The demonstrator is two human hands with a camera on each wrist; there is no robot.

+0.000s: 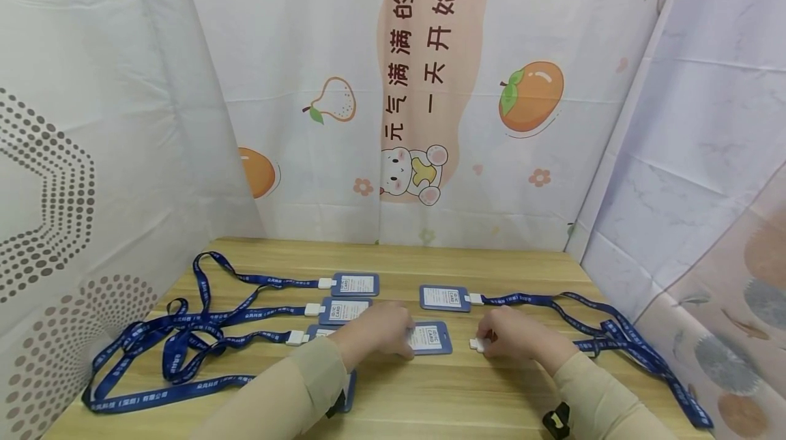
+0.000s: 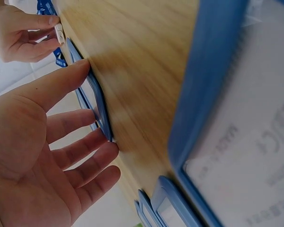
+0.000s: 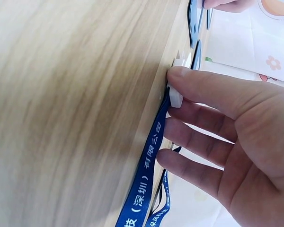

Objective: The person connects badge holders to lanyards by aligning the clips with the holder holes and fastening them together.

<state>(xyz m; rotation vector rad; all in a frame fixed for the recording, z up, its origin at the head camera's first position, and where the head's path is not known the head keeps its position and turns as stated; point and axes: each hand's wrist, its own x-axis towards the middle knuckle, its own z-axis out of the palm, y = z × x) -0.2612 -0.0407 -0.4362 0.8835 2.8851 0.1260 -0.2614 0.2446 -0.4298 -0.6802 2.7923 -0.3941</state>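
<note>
My left hand (image 1: 381, 331) grips a blue badge holder (image 1: 432, 338) lying on the table, thumb at one long edge and fingers at the other. In the left wrist view the thumb and fingertips of the left hand (image 2: 61, 132) overlap the holder's blue rim (image 2: 100, 101). My right hand (image 1: 512, 334) pinches the white plastic clip (image 1: 477, 344) of a blue lanyard, a short gap from that holder. The right wrist view shows the thumb over the clip (image 3: 176, 90), with the printed lanyard strap (image 3: 144, 175) trailing from it.
At the left, several badge holders (image 1: 356, 284) lie in a column, their blue lanyards (image 1: 209, 320) looped and tangled. Another holder (image 1: 443, 297) lies behind my hands, its lanyard (image 1: 528, 299) running right. A printed curtain (image 1: 295, 174) hangs behind the wooden table (image 1: 430, 399).
</note>
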